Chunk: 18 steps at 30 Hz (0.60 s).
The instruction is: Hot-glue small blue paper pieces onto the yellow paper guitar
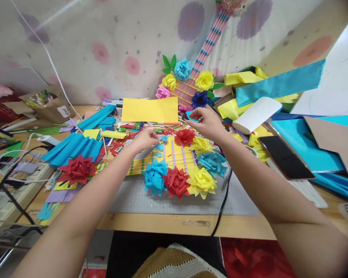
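A yellow paper guitar (168,151) lies flat in front of me, with purple strips and thin strings across it. Red, yellow and blue paper flowers ring its body, among them a red flower (185,137) and a blue flower (155,177). My left hand (146,139) is over the guitar, fingertips pressed together beside small blue paper pieces (160,147). Whether it pinches one of them I cannot make out. Above the yellow flower (202,145), my right hand (208,121) is raised with curved fingers apart, and nothing shows in it.
A pink paper guitar (207,50) leans against the flowered curtain. Paper scraps and a yellow sheet (150,110) lie behind the work. At right are a phone (286,157) and a white roll (257,115). Blue crepe paper (75,148) and a power strip (23,193) are at left.
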Available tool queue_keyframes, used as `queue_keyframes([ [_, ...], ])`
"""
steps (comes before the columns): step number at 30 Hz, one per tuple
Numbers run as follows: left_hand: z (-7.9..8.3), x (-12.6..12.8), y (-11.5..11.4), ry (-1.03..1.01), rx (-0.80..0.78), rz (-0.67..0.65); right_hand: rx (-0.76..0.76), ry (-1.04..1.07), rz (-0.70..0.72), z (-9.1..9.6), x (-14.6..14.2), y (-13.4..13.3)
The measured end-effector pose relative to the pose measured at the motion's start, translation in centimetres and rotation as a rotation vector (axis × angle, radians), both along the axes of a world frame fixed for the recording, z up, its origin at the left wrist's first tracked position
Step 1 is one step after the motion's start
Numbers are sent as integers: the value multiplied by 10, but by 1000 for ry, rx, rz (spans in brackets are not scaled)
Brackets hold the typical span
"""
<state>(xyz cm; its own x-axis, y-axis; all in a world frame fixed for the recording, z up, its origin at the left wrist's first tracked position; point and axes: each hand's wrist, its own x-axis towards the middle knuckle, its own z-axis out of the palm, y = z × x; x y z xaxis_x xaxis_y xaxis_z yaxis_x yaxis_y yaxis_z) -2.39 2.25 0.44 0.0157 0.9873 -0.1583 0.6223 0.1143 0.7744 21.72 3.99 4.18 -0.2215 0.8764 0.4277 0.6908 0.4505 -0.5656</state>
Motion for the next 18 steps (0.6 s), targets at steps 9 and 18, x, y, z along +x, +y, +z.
queue_keyframes([
  [9,-5,6,7,15,-3,-49,-73,33,-14,-2,4,0],
  [18,-3,9,7,20,-24,-61,-105,22,-19,-2,5,-3],
])
